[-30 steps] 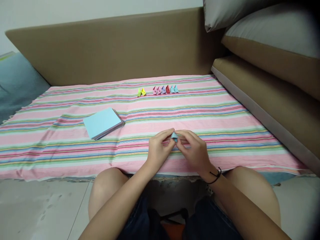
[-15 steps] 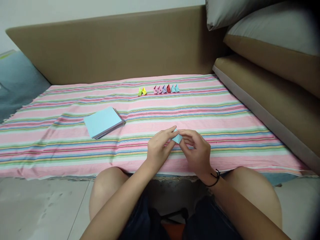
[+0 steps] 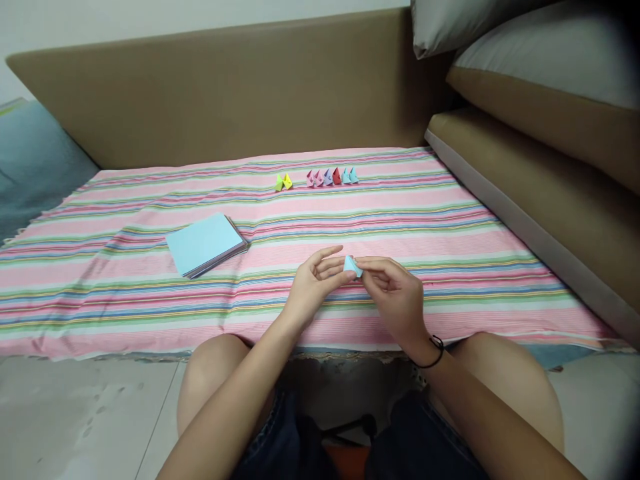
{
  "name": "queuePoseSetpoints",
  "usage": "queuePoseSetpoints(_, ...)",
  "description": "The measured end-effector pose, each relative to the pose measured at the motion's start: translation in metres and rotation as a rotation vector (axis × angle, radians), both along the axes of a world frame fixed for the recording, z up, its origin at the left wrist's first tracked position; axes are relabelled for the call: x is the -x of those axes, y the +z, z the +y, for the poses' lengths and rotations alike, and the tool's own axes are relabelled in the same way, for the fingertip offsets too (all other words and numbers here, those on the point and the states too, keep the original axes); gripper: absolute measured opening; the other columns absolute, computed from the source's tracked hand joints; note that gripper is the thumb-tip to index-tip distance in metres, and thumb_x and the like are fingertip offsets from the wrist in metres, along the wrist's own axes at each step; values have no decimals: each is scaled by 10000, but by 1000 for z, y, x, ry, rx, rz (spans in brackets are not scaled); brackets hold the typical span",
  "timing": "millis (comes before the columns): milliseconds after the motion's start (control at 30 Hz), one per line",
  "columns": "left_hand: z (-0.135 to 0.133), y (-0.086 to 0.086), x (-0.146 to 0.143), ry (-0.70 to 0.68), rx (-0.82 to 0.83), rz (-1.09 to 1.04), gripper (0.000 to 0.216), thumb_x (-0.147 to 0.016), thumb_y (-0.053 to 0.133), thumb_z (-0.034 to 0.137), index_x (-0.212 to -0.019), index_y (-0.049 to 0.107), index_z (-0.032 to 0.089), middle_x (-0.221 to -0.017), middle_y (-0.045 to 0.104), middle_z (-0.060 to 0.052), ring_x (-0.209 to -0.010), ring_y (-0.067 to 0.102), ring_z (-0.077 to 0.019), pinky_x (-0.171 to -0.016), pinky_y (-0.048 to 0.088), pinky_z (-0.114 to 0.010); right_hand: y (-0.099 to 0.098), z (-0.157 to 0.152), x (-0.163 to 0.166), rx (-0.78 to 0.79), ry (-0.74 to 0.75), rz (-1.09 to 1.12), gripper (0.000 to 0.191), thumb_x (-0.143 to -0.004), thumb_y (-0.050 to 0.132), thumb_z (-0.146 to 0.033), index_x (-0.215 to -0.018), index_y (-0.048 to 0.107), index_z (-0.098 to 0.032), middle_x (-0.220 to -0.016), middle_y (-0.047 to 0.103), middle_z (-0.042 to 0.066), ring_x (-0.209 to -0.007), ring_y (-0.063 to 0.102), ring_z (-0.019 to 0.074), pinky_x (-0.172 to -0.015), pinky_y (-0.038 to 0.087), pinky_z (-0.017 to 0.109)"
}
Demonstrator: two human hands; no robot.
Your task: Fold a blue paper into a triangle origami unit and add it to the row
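Note:
A small folded light-blue paper piece point(image 3: 352, 266) is pinched between my two hands over the striped cloth point(image 3: 450, 233). My left hand point(image 3: 316, 285) touches its left side with thumb and fingertips, the other fingers loosely spread. From the right, my right hand point(image 3: 395, 293) pinches the piece with its fingers curled; a black band circles that wrist. A stack of light-blue paper sheets point(image 3: 206, 244) lies to the left. A row of several small folded paper pieces point(image 3: 330, 177) in pink, purple, red and blue, with a green and a yellow one point(image 3: 283, 182), stands at the far side.
The cloth covers a low bed or sofa seat with a brown backrest point(image 3: 225, 93) behind and brown cushions point(image 3: 540, 167) and grey pillows point(image 3: 545, 60) at the right. My bare knees point(image 3: 215, 380) press against the front edge. Pale floor tiles point(image 3: 75, 420) lie at lower left.
The blue piece has been turned and lifted slightly between my fingertips. My left fingers have loosened and spread a little. Both hands stay in nearly the same place.

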State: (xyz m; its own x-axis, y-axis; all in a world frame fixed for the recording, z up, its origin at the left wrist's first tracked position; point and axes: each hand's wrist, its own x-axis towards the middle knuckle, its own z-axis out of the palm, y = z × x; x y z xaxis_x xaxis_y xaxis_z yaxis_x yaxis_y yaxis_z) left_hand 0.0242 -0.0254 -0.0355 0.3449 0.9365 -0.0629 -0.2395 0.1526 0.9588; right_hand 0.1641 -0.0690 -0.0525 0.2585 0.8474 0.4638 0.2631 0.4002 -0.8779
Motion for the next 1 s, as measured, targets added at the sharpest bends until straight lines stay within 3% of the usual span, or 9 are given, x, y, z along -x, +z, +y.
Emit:
queuePoseSetpoints(167,2,-1,5,-153,85,24,364,-632,783,235,-971,715,122,-919,730,-84,-893,659,-195,-883,478,-309,-2,2,-4,47,4,20,165,-808,585,-144,-905,688,-231,-938,690,29,-874,663,174,-763,564,308)
queuePoseSetpoints(367,2,-2,4,-52,57,9,307,-639,775,231,-927,727,136,-874,737,-65,-807,664,-169,-814,496,-278,1,9,-10,229,199,342,186,-817,609,-251,-999,631,-218,-991,680,40,-914,653,167,-816,551,313)
queuePoseSetpoints(533,3,-2,2,-28,124,-39,304,-628,782,223,-910,713,133,-835,731,-53,-767,661,-144,-789,507,-262,-1,12,-12,321,278,310,237,-709,734,-294,-915,648,-214,-888,680,19,-861,649,168,-767,553,288)
queuePoseSetpoints(733,6,-4,5,-125,218,-106,289,-603,806,241,-850,702,134,-793,722,-52,-739,668,-145,-839,500,-297,-4,13,-16,361,299,343,230,-715,719,-349,-881,681,-195,-851,715,29,-791,678,184,-773,559,340)
queuePoseSetpoints(1000,4,-3,1,-151,-10,18,320,-566,822,275,-804,662,134,-757,699,-32,-759,648,-155,-783,485,-281,1,11,-17,391,238,189,193,-735,665,-360,-766,626,-174,-655,657,8,-612,633,150,-608,536,283)
